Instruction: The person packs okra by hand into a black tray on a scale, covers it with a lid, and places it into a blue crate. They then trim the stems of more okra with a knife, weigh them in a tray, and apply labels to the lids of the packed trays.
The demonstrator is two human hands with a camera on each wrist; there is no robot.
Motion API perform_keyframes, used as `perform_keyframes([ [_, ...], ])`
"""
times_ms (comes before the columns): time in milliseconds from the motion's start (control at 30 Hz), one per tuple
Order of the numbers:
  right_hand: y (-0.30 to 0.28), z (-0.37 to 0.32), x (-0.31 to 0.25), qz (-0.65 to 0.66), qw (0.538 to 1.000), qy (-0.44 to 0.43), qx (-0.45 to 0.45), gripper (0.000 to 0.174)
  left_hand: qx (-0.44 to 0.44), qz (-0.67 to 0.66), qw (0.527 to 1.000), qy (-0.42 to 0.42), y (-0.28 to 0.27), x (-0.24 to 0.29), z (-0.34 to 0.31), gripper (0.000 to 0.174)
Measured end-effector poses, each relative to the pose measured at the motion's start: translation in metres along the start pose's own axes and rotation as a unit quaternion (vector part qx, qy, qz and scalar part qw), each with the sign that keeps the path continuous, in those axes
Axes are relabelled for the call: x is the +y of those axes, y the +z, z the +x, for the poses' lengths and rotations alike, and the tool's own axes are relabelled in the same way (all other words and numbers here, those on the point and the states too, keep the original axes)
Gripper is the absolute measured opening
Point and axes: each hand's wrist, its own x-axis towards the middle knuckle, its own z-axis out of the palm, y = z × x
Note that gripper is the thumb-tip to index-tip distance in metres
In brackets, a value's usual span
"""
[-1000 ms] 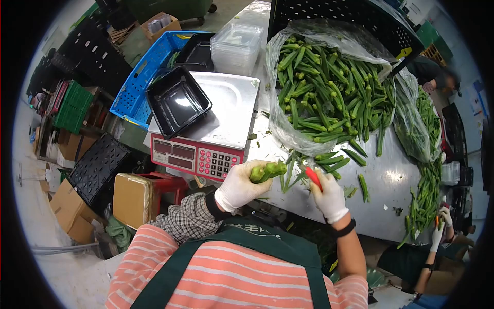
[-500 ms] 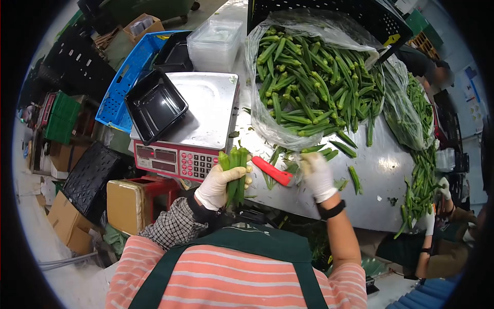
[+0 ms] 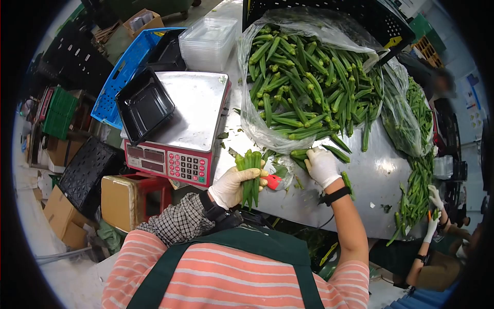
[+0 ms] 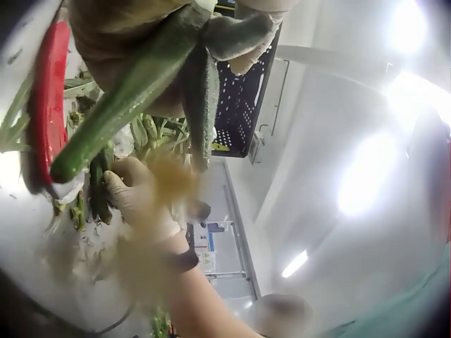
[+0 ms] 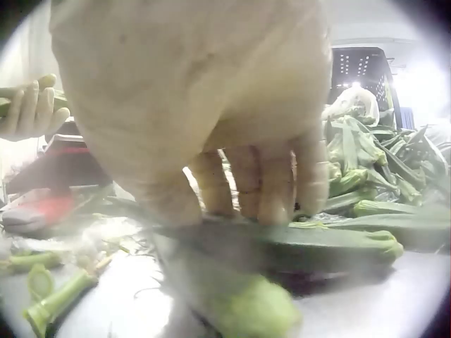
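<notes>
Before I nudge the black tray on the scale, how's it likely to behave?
Probably light: the black plastic tray looks thin-walled and empty. Likely slides easily on the smooth scale platform. May tip if pushed left, since it overhangs that edge.

The floor (image 3: 45, 232) is pale at 8 o'clock, near a red stool (image 3: 165, 194). A green crate (image 3: 60, 114) sits at 9, a pale wall (image 3: 467, 135) at 3. In the left wrist view, bright lights (image 4: 368, 172) shine from 2 to 5 o'clock.

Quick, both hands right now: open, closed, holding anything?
Left hand: closed, holding a bunch of okra.
Right hand: closed, fingers curled onto okra pods on the metal table.
</notes>
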Motion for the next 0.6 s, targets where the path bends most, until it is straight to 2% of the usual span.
perform_keyframes([
  [33,-0.005,-0.001,0.004,0.0,1.0,-0.003,0.001,0.019,-0.003,-0.005,1.0,0.001,0.001,0.0,0.003,0.043],
  [100,-0.022,-0.006,0.008,0.122,0.984,0.041,0.122,0.013,-0.002,0.003,1.0,0.004,0.003,-0.001,0.006,0.043],
  [133,-0.034,-0.007,0.0,0.179,0.962,0.033,0.202,0.013,-0.002,0.013,1.0,0.002,0.003,-0.003,0.007,0.043],
  [167,-0.055,-0.006,-0.013,0.194,0.956,-0.022,0.22,0.017,0.003,0.011,1.0,0.003,0.004,-0.005,0.009,0.043],
  [233,-0.078,-0.004,-0.046,0.21,0.934,-0.128,0.259,0.026,-0.047,-0.016,0.997,-0.056,0.004,-0.01,0.015,0.043],
  [300,-0.097,0.0,-0.076,0.268,0.917,-0.228,0.188,0.03,-0.079,-0.055,0.993,-0.063,0.004,-0.014,0.017,0.042],
  [367,-0.092,0.003,-0.091,0.36,0.883,-0.226,0.2,0.031,-0.077,-0.114,0.99,-0.038,0.009,-0.011,0.012,0.04],
  [400,-0.094,0.008,-0.086,0.414,0.873,-0.191,0.175,0.031,-0.128,-0.1,0.986,-0.04,-0.008,-0.01,0.012,0.04],
  [433,-0.097,0.015,-0.078,0.467,0.858,-0.154,0.147,0.032,-0.118,-0.1,0.987,-0.041,-0.003,0.0,0.005,0.04],
  [467,-0.084,0.03,-0.07,0.441,0.871,-0.101,0.192,0.026,-0.113,-0.099,0.989,-0.001,-0.001,0.004,-0.001,0.041],
  [500,-0.079,0.052,-0.062,0.392,0.897,-0.046,0.198,0.017,-0.109,-0.096,0.989,0.038,-0.001,0.009,-0.006,0.041],
  [533,-0.064,0.07,-0.053,0.329,0.933,-0.001,0.145,0.012,-0.082,-0.085,0.991,0.057,-0.002,0.014,-0.011,0.041],
  [600,-0.029,0.113,-0.045,0.223,0.97,0.049,0.086,0.022,-0.048,-0.068,0.993,0.083,-0.006,0.018,-0.016,0.044],
])
